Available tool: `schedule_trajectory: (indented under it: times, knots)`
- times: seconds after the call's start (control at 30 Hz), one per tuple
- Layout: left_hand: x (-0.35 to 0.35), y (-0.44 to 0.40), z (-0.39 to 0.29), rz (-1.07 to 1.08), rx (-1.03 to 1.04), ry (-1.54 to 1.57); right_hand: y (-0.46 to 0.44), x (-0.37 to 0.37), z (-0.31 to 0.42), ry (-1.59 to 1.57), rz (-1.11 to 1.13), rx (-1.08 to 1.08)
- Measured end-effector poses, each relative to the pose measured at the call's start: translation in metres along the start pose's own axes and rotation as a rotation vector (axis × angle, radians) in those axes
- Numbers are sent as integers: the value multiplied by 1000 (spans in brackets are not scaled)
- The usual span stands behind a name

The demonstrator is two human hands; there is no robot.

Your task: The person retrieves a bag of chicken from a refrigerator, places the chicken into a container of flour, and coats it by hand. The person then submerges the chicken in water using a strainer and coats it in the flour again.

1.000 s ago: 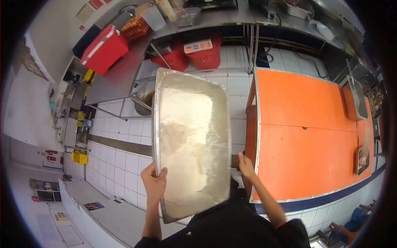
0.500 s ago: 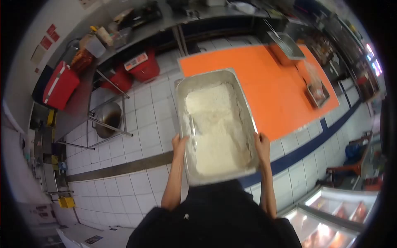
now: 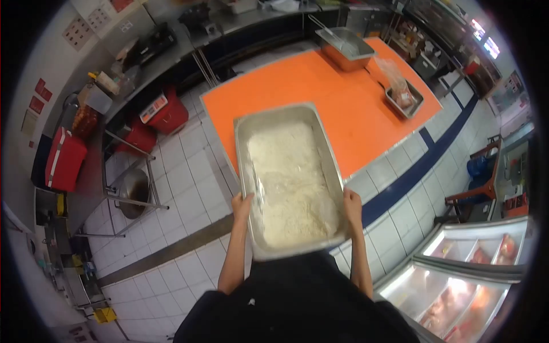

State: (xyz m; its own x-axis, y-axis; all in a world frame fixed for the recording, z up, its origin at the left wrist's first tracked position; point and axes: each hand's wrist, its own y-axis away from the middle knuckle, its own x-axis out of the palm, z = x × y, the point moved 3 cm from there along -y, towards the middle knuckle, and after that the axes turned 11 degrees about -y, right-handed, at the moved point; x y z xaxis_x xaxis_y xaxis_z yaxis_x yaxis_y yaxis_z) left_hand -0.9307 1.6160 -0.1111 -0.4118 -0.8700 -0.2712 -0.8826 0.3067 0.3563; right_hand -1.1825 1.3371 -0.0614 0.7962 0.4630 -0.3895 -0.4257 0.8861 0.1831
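A deep rectangular metal pan (image 3: 243, 166) is held in front of my body, its far end over the near edge of the orange-topped table (image 3: 274, 83). Pale powder that looks like flour (image 3: 283, 151) covers its bottom, with a lumpier patch at the near end. My left hand (image 3: 242, 207) grips the left long side, thumb on the rim. On the opposite side my right hand (image 3: 352, 207) is closed on the rim. The fingers under the pan are hidden.
On the table's far side are a deep metal pan with a handled tool (image 3: 349, 46) and a small tray (image 3: 409, 103) with a plastic bag. A glass-topped display freezer (image 3: 457, 286) is at right. A metal-legged table (image 3: 108, 166) and red bins (image 3: 171, 111) stand left.
The view has turned, so the table and its pans sit further left and the freezer shows more. The powder's surface has shifted inside the pan. Both hands keep their hold.
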Motion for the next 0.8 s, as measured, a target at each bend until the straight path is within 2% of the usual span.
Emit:
schedule_trajectory:
  times: [0.03,0.1,0.2,0.27,0.33,0.37,0.4,0.43,0.53,0.6,0.63,0.7,0.8]
  knots:
    - [3,7,2,-1,-6,11,5,1,-21,-18,-20,-8]
    - [2,-19,-9,-33,52,0,-39,12,5,-73,-42,-101]
    - [-5,-11,-20,56,-9,62,0,-7,31,-127,15,72]
    - [11,-33,-5,18,21,-3,-10,6,-13,-55,34,85]
    - [13,-32,-2,-39,37,-83,-17,22,-12,-112,-68,-127]
    - [14,-45,-15,-103,145,-83,-37,30,-5,-138,-78,-146]
    - [7,-40,-15,-151,215,-96,-32,25,13,-158,-27,-12]
    - [2,-32,-6,-127,184,-116,-16,17,14,-161,20,142]
    - [11,-61,-11,-55,132,-71,-23,37,-19,-233,30,108]
    - [-3,-79,-11,-90,121,-460,-25,47,-6,-209,25,99]
    - [-7,-74,-20,-82,114,-468,-21,52,2,-212,3,67]
    - [-7,-44,-55,-418,537,-467,-5,58,1,-208,-28,46]
    - [-18,-6,-92,-467,655,-555,7,68,-2,-172,-127,84]
